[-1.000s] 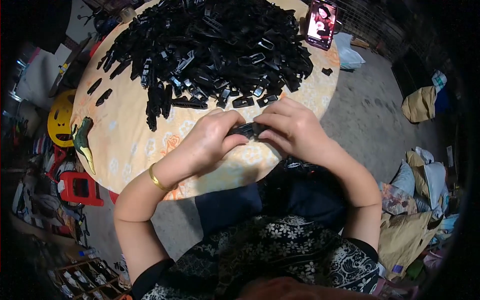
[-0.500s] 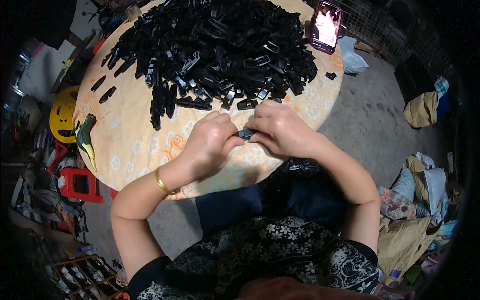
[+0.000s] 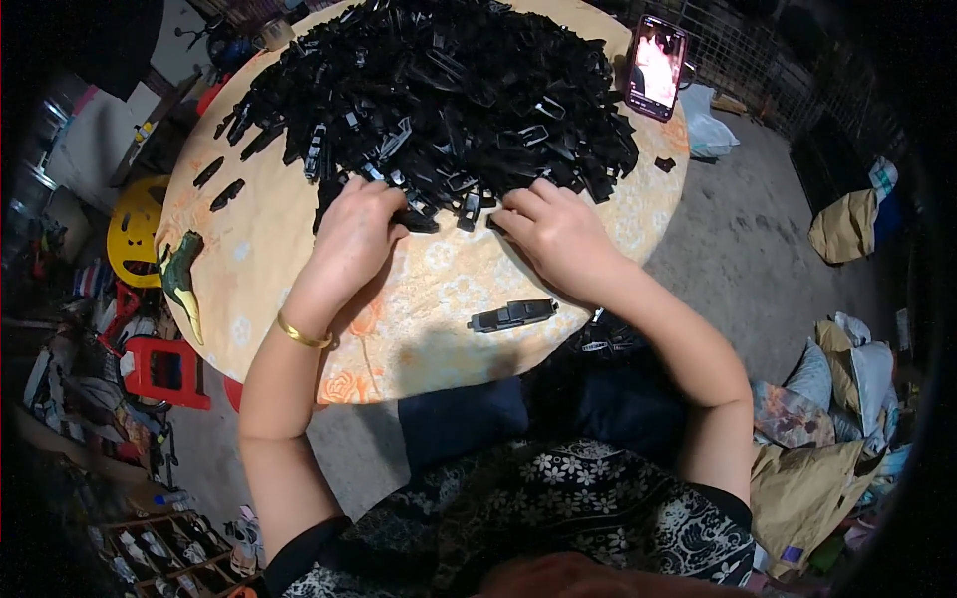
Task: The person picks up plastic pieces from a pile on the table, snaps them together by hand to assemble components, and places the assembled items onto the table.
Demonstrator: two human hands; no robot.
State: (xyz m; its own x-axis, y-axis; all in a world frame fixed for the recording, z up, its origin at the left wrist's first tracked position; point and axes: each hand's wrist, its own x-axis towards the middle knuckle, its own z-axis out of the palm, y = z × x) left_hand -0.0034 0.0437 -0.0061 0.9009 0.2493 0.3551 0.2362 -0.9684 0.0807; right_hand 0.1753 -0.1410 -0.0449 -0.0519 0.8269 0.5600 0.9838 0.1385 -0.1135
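A big heap of black plastic parts (image 3: 439, 110), many long and narrow and some with shiny frames, covers the back of the round table. At its front edge, my left hand (image 3: 351, 231) is bent over the parts, fingers curled round a black one, mostly hidden. My right hand (image 3: 558, 237) is at the heap's edge too, thumb and fingers closed on the end of a dark part, little of which shows. Nearer me, a long black clip-like part (image 3: 512, 316) lies alone on the tablecloth.
The table has a yellow flowered cloth (image 3: 269, 289). A phone (image 3: 655, 68) stands lit at its far right edge; a curved green-and-yellow object (image 3: 181, 284) lies at the left edge. Small black pieces (image 3: 227, 194) lie beside the heap. A red stool (image 3: 164, 372) stands on the floor at left.
The black part held between both hands now lies on the cloth near the front edge. Both hands have moved forward to the heap, the left also leftward.
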